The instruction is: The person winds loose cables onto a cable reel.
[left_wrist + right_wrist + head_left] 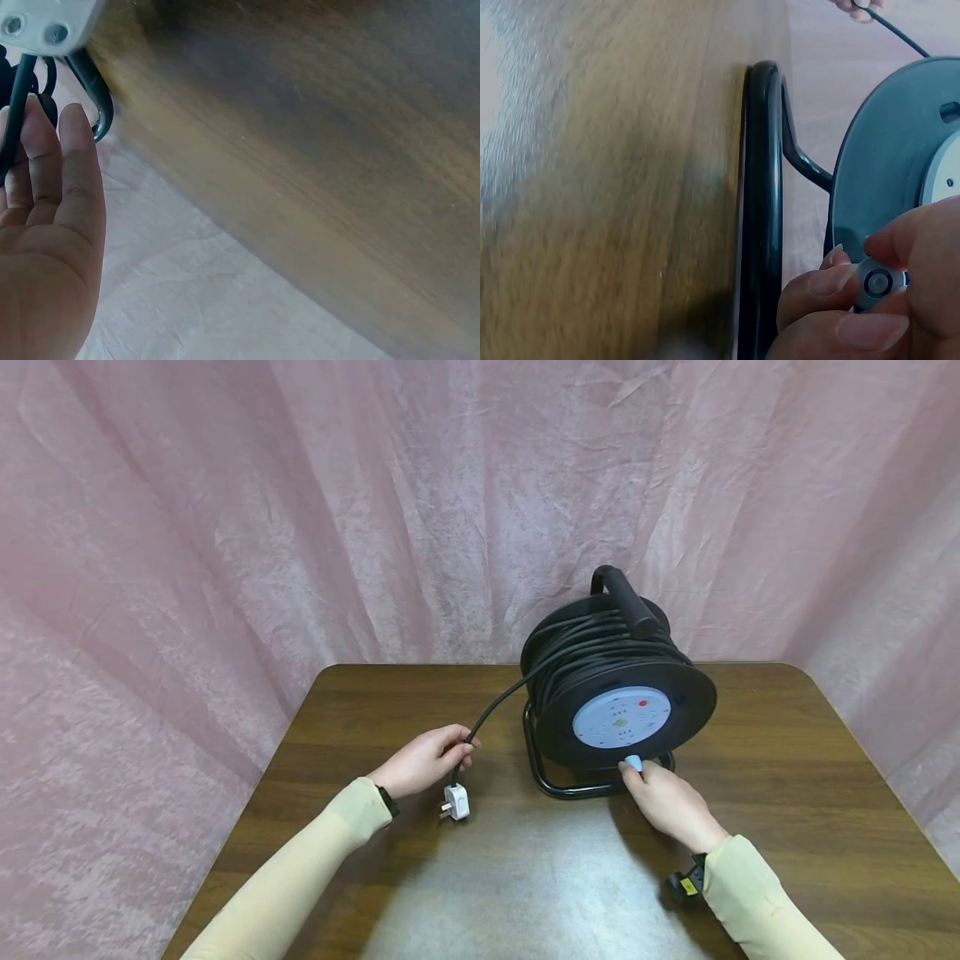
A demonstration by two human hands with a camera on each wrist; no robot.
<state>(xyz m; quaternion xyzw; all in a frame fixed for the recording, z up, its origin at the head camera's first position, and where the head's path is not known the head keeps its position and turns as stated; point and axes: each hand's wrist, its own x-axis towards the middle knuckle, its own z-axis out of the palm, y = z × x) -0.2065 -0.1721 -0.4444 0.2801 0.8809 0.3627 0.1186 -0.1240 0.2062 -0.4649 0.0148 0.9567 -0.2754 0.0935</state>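
Observation:
A black cable reel [692,703] with a pale socket panel [621,718] stands on the table, thick black cable wound on its drum. My left hand [422,763] pinches the loose cable [498,700] between thumb and fingers, just above its white plug [455,802]. The plug hangs below the fingers, prongs to the left; its white casing [49,26] is at the top left of the left wrist view. At the reel's lower rim, my right hand [669,803] grips a small light-blue crank knob [633,762]. The right wrist view shows the knob's round end [877,283] between thumb and fingers.
The reel's black tubular stand [573,792] rests on the brown wooden table [795,760], and a black carrying handle [630,602] rises over the drum. Pink curtains [420,510] hang behind the table's back edge.

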